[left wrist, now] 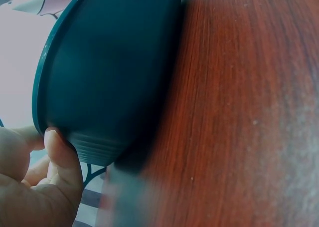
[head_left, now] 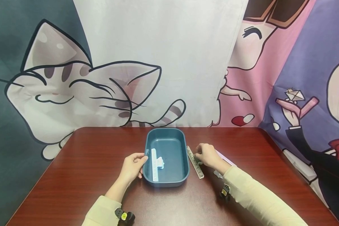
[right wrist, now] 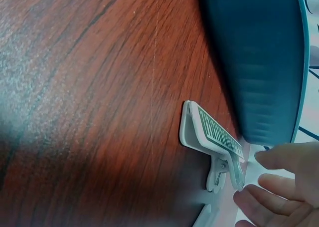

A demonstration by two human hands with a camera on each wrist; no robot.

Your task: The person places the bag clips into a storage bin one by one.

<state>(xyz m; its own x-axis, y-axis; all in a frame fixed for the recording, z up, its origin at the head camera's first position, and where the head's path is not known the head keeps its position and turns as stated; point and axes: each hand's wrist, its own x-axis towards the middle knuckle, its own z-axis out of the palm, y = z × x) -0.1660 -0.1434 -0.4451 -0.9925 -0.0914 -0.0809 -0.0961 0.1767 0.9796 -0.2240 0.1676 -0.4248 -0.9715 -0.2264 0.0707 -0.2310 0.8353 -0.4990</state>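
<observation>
My left hand (head_left: 134,166) pinches the left rim of a blue plastic bin (head_left: 166,184), thumb outside and fingers at the edge, as the left wrist view also shows. Inside the bin, toward its left wall, lies a pale blue bag clip (head_left: 154,164). Just right of the bin, a white bag clip with a green ruled strip (head_left: 196,163) lies on the table. My right hand (head_left: 209,154) is over this clip's handle. From the right wrist, the thumb and fingers (right wrist: 261,204) are spread apart close to the clip's handle (right wrist: 236,172).
A lilac bag clip (head_left: 225,157) lies to the right, partly hidden by my right forearm, with a whitish handle piece (head_left: 217,174) showing below it. Everything sits on a reddish-brown wooden table (head_left: 82,166). A printed cartoon curtain (head_left: 164,40) hangs behind its far edge.
</observation>
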